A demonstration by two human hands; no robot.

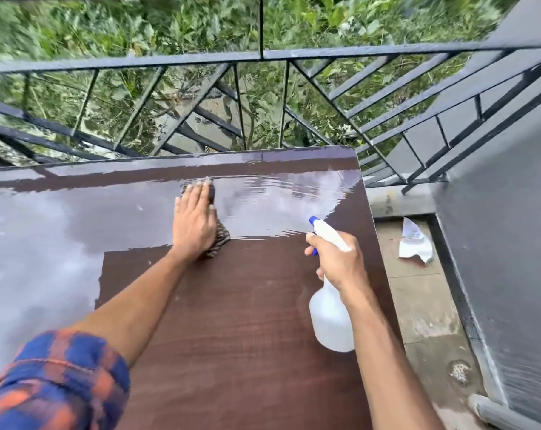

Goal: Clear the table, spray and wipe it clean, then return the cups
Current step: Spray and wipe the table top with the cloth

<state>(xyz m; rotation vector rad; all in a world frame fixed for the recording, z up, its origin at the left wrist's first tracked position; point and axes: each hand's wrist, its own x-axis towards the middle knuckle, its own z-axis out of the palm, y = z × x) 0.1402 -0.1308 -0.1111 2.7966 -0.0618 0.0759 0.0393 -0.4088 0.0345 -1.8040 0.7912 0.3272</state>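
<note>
– Table (247, 321) cleared? Which step was it?
– No cups were in view, so I'd judge wiping. Nearest, the right hand (335, 262) gripped the spray bottle (329, 318) by its neck above the table's right side, with its long axis running base-near to nozzle (313, 221), which aimed away.
– And the other hand?
– Farther out, the left hand (193, 221) pressed flat-fingered on the cloth (221, 240). The next move called for sweeping it across the wet strip (278, 197) below the railing (263, 54).
</note>
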